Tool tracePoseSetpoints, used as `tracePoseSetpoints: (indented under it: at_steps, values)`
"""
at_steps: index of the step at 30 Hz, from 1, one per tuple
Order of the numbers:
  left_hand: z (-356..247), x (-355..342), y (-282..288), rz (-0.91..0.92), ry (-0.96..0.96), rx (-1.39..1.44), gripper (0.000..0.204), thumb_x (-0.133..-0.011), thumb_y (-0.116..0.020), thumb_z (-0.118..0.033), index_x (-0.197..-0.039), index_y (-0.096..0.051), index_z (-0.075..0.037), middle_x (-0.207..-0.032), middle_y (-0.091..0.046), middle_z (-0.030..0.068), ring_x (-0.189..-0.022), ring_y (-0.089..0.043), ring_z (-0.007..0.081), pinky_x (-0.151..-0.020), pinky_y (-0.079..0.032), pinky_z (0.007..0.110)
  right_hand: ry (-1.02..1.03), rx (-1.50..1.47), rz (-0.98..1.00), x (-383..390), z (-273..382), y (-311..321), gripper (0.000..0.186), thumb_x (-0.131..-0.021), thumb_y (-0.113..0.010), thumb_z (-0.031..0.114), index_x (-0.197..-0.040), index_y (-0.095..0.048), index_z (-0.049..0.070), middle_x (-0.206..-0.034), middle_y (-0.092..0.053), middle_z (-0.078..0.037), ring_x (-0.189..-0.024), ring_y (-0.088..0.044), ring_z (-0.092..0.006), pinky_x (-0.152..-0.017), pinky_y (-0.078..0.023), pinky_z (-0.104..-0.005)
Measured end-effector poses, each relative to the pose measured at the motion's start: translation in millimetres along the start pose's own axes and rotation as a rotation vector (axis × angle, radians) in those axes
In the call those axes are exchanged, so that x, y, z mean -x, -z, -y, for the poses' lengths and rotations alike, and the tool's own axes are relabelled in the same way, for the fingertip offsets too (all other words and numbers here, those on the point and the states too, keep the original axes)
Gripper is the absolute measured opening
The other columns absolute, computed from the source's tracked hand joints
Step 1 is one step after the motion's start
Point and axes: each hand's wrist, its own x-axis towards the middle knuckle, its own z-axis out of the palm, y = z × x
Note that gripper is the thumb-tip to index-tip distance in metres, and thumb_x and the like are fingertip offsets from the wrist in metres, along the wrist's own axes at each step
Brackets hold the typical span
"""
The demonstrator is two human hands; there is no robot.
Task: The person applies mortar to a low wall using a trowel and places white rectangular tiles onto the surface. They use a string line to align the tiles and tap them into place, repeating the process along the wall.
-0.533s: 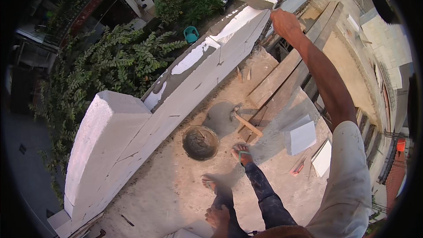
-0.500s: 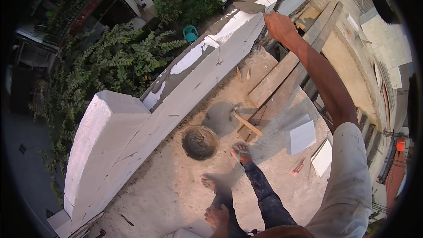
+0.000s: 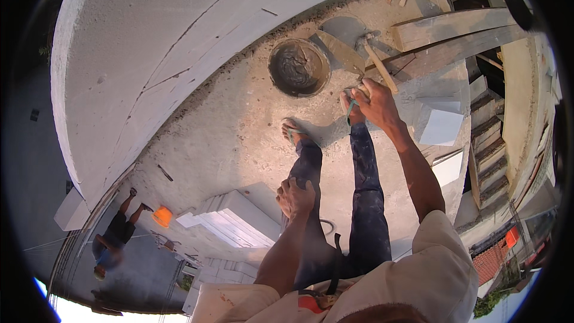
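Observation:
My right hand (image 3: pixel 374 101) grips a trowel; its flat blade (image 3: pixel 338 51) hangs above the floor beside a round bucket (image 3: pixel 299 67) of wet grey mortar. A wooden-handled hammer (image 3: pixel 379 69) lies just right of the blade. My left hand (image 3: pixel 295 197) rests on my left knee, fingers bent and apart, holding no object. My sandalled feet stand below the bucket. The white block wall (image 3: pixel 134 54) rises at the left.
Wooden planks (image 3: pixel 454 30) lie at the upper right beside concrete steps (image 3: pixel 487 143). A loose white block (image 3: pixel 441 125) sits at the right. Stacked blocks (image 3: pixel 236 221) and an orange object (image 3: pixel 161 215) are at the lower left; beyond, another person (image 3: pixel 113 233) is visible.
My right hand has come down from the wall's top to beside the bucket, trowel now visible. The view has swung toward my feet, bringing another person into sight.

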Motion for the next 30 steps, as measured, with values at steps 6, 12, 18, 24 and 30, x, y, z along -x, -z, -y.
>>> tracePoseSetpoints:
  at_steps: [6, 12, 18, 24, 30]
  values:
    - [10, -2, -8, 0.009, 0.025, 0.012, 0.057, -0.094, -0.067, -0.049, -0.137, -0.066, -0.011, -0.143, -0.06, 0.0087, -0.138, -0.052, 0.0311, -0.114, -0.041, 0.047, -0.108, 0.319, 0.188, -61, -66, -195, 0.022, -0.092, -0.072, 0.024, -0.093, -0.074, 0.002, -0.094, -0.077, -0.02, -0.091, -0.078, -0.0345, -0.076, -0.063, -0.0461]
    - [13, -2, -14, 0.024, 0.043, 0.002, 0.058, -0.093, -0.067, -0.049, -0.138, -0.066, -0.013, -0.143, -0.061, 0.0085, -0.136, -0.054, 0.0317, -0.114, -0.042, 0.048, 0.157, 0.538, 0.523, -117, -109, -264, 0.03, -0.094, -0.072, 0.032, -0.099, -0.075, 0.002, -0.09, -0.078, -0.016, -0.091, -0.078, -0.0302, -0.071, -0.064, -0.0432]
    - [16, -2, -12, -0.017, 0.046, 0.029, 0.055, -0.092, -0.069, -0.048, -0.134, -0.067, -0.013, -0.14, -0.063, 0.0085, -0.134, -0.054, 0.0318, -0.113, -0.042, 0.048, 0.004, -0.038, 0.546, -77, -119, -193, 0.054, -0.091, -0.081, 0.045, -0.119, -0.071, 0.0, -0.091, -0.075, -0.015, -0.084, -0.074, -0.0251, -0.074, -0.059, -0.0438]
    - [7, 0, -5, -0.056, 0.019, 0.008, 0.051, -0.092, -0.069, -0.046, -0.131, -0.068, -0.013, -0.139, -0.064, 0.0099, -0.131, -0.057, 0.0321, -0.11, -0.043, 0.048, -0.282, -0.411, 0.488, -29, -62, -88, 0.056, -0.088, -0.078, 0.057, -0.119, -0.076, 0.011, -0.082, -0.072, -0.009, -0.079, -0.069, -0.0202, -0.083, -0.054, -0.0437]
    - [10, 2, -20, -0.058, 0.002, -0.009, 0.059, -0.087, -0.072, -0.051, -0.132, -0.069, -0.013, -0.131, -0.065, 0.0121, -0.126, -0.058, 0.0343, -0.106, -0.044, 0.05, 0.004, -1.11, -0.075, -55, -6, 66, 0.028, -0.099, -0.071, 0.025, -0.11, -0.069, -0.001, -0.065, -0.054, 0.001, -0.052, -0.049, -0.0071, -0.048, -0.04, -0.028]
